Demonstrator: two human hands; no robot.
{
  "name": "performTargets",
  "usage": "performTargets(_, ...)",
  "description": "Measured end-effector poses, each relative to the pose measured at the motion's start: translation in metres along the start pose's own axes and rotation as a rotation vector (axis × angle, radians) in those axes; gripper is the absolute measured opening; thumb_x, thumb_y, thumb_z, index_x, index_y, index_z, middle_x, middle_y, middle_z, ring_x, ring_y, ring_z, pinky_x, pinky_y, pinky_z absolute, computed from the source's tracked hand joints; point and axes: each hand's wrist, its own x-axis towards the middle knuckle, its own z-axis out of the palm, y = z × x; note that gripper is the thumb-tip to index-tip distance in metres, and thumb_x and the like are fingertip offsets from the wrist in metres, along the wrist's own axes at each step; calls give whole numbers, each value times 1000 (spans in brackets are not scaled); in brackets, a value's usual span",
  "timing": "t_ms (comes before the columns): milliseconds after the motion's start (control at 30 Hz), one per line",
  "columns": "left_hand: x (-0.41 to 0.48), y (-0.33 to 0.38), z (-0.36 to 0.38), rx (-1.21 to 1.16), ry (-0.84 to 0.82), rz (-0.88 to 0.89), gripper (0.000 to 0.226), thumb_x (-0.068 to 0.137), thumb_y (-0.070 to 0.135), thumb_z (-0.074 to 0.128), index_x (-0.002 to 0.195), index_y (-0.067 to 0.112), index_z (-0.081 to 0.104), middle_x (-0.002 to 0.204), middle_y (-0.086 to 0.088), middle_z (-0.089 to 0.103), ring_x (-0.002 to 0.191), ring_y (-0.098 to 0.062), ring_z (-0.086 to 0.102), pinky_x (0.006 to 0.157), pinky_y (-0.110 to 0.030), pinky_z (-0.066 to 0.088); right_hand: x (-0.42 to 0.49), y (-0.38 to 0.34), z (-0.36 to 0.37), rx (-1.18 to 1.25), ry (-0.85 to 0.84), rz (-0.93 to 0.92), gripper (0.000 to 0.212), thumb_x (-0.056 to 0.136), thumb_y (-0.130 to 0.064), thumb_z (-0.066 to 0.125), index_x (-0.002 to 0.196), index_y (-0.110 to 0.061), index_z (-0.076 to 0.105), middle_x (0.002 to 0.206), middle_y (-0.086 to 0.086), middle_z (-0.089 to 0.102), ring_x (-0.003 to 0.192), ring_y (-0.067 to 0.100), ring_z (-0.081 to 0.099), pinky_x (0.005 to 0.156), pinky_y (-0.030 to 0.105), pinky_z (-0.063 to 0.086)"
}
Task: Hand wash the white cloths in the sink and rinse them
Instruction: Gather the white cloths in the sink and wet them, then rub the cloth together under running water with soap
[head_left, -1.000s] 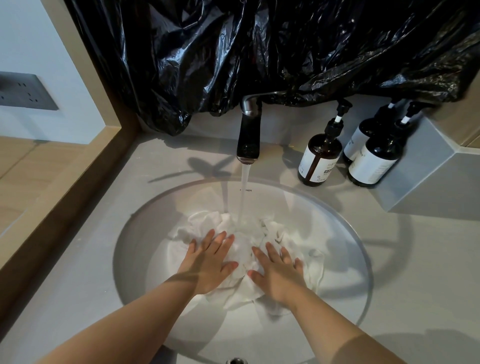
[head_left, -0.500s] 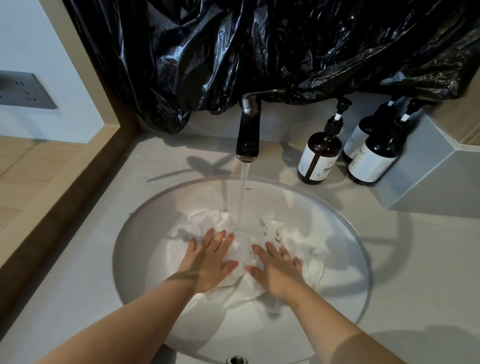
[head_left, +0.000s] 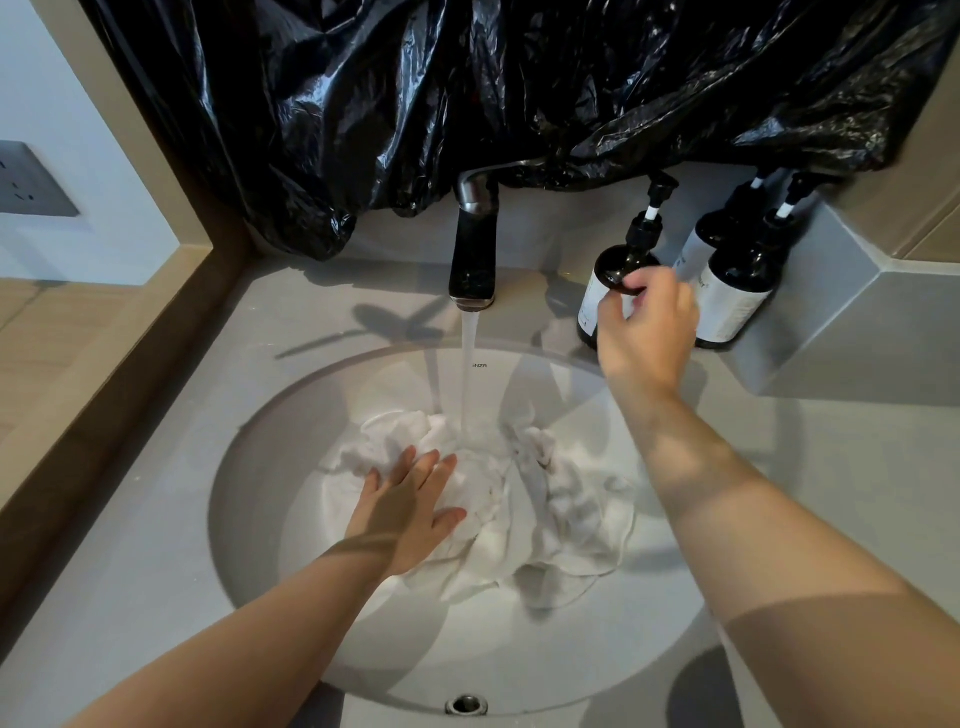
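Dim, soft lighting. Glare streaks the black plastic sheet (head_left: 467, 78) above the motion-blurred right hand (head_left: 644, 332). Shadows cross the sink (head_left: 249, 493).

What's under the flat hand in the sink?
The left hand presses on crumpled white cloths lying in the round white sink, with tap water pouring onto them. The sink's bottom beneath the cloths is covered and cannot be seen.

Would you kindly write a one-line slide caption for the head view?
Left hand presses white cloths under the running faucet; right hand reaches for the nearest pump bottle.
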Motion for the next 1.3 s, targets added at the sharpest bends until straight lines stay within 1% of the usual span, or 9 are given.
performTargets(100, 1, 1, 0, -13, 0, -7, 62, 98, 53, 26, 151, 31, 2, 159, 10, -1, 147, -16, -10, 117, -44, 2, 26, -7, -2, -25, 67, 51, 47, 87, -25, 58, 129, -8, 45, 130, 13, 45, 121, 31, 40, 96, 33, 30)
performTargets(200, 2, 1, 0, -20, 3, -8, 63, 97, 54, 27, 151, 31, 2, 159, 10, 0, 147, -16, -9, 117, -44, 2, 52, -11, 5, -27, -118, 80, 66, 87, -38, 57, 141, -10, 32, 134, 10, 49, 125, 31, 42, 106, 41, 33)
performTargets(367, 1, -2, 0, -33, 12, -4, 63, 97, 54, 27, 150, 31, 4, 159, 10, 2, 147, -16, -8, 117, -44, 3, 58, -8, 8, 78, -183, 83, 40, 92, -30, 54, 123, -7, 45, 114, 12, 60, 109, 31, 55, 94, 43, 44)
performTargets(600, -1, 1, -4, -53, 8, -9, 62, 98, 52, 29, 151, 30, 6, 159, 10, 4, 147, -15, -6, 118, -44, 4, 17, -5, -10, 282, -172, 16, 39, 91, -21, 58, 127, -11, 48, 105, -3, 60, 105, 16, 59, 98, 39, 44)
performTargets(767, 0, -1, -4, -179, 26, -23, 59, 98, 50, 34, 150, 31, 14, 158, 11, 10, 147, -13, -3, 118, -41, 3, -35, 0, -35, 573, -231, 42, 69, 91, -14, 57, 146, -38, 21, 128, -10, 54, 113, 1, 54, 98, 16, 40)
performTargets(867, 1, -7, -2, -255, 79, -28, 56, 97, 47, 40, 148, 29, 23, 155, 10, 22, 146, -14, 9, 118, -42, 13, -60, 8, -38, 508, -351, 22, 70, 92, -20, 55, 137, -59, 18, 147, -11, 39, 133, 12, 40, 113, 36, 32)
performTargets(967, 2, -10, -1, -309, 153, -25, 52, 96, 40, 46, 144, 24, 34, 147, 5, 39, 138, -16, 33, 111, -38, 30, -82, 17, -34, 510, -467, 136, 69, 94, -15, 55, 117, -74, 26, 122, -2, 61, 110, 13, 59, 104, 36, 43)
performTargets(1167, -10, -10, -21, -969, 235, -123, 29, 86, 37, 61, 114, 31, 59, 114, 19, 58, 115, -12, 55, 91, -21, 39, -101, 20, -15, 527, -527, 315, 64, 93, -17, 56, 107, -75, 33, 118, 13, 62, 105, 24, 62, 101, 45, 46)
performTargets(1300, -17, -22, -35, -1284, 183, -176, 22, 72, 34, 60, 93, 27, 64, 103, -3, 68, 99, -16, 63, 80, -27, 44, -103, 12, -4, 446, -647, 259, 54, 94, -20, 54, 128, -55, 31, 95, -1, 66, 90, 17, 64, 81, 27, 50)
